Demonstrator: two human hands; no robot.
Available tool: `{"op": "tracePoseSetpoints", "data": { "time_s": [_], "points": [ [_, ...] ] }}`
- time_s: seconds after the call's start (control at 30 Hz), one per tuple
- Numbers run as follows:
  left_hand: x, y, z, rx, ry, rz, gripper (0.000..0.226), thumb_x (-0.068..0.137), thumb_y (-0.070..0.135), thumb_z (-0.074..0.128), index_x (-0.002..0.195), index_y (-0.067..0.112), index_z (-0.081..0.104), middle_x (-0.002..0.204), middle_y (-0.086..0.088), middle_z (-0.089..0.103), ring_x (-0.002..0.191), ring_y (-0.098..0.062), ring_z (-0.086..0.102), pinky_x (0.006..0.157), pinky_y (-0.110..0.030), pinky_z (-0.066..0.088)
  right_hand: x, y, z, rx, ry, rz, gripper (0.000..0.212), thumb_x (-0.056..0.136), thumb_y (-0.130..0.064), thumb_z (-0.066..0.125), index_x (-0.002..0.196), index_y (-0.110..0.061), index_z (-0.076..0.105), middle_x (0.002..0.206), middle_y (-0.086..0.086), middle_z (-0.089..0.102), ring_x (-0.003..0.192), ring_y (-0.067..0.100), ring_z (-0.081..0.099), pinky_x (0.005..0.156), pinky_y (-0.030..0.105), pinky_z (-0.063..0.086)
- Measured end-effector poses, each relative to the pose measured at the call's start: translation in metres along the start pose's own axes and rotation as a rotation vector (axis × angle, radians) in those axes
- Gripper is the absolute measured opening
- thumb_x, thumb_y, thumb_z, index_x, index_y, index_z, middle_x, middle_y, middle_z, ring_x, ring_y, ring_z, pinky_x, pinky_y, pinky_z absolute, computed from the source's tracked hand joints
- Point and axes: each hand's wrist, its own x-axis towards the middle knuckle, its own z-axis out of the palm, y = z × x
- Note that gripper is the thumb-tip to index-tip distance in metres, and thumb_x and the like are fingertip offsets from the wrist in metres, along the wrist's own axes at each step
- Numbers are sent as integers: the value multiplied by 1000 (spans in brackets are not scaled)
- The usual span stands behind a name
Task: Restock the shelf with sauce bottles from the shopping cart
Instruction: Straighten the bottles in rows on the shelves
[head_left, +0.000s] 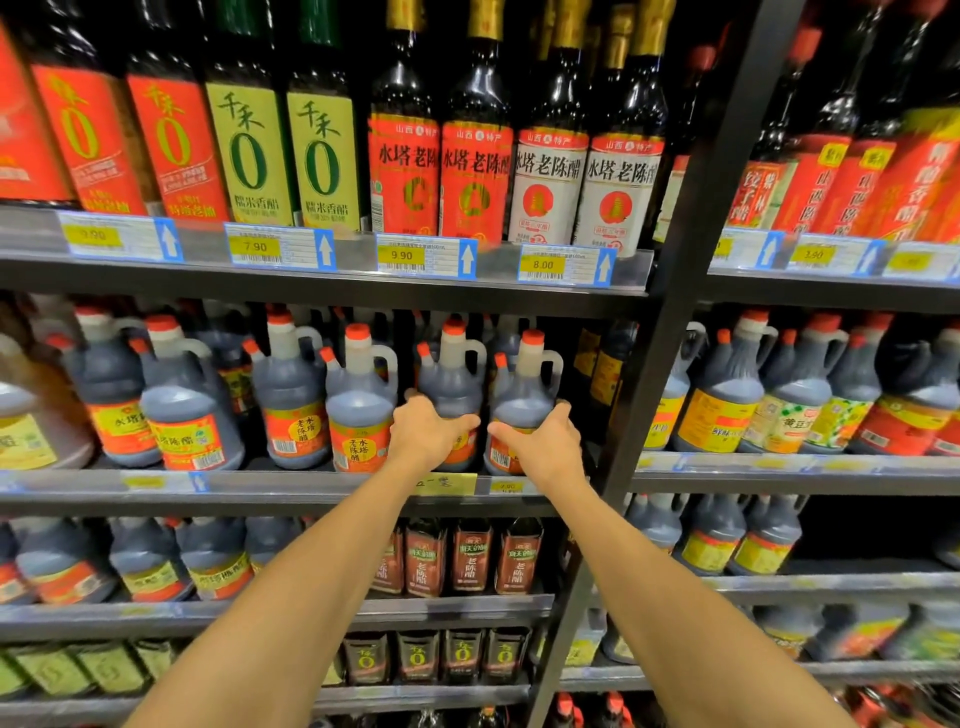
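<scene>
Your left hand (423, 428) grips one dark, red-capped plastic sauce jug (451, 382) on the grey metal shelf (291, 491); your right hand (545, 441) grips its right neighbour (524, 384).

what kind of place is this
Most likely a supermarket aisle for vinegar and sauces: tiered metal shelves packed with rows of identical bottles, yellow price tags clipped along the edges, and handled jugs lined up facing outward.

Price tags (400, 254) 7.90, 9.90, 8.00; bottle labels (548, 166) 水塔老陈醋
</scene>
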Motion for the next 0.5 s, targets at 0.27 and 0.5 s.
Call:
{"op": "tracePoseSetpoints", "data": {
  "time_s": [0.27, 0.5],
  "points": [
    [-20, -1, -6, -41, 8, -1, 101, 78, 51, 83, 146, -4, 33, 140, -22, 55, 124, -40, 58, 92, -49, 55, -4, 1, -3, -8, 11, -31, 99, 73, -58, 83, 143, -9, 32, 144, 15, 48, 128, 38, 52, 98, 55, 53],
    [-26, -7, -8, -68, 7, 4, 92, 78, 48, 85, 140, -1, 37, 136, -20, 55, 118, -39, 59, 90, -52, 56, -8, 2, -4, -11, 5, -45, 103, 73, -56, 84, 146, -8, 30, 144, 16, 48, 127, 39, 53, 96, 54, 54]
  ]
}}
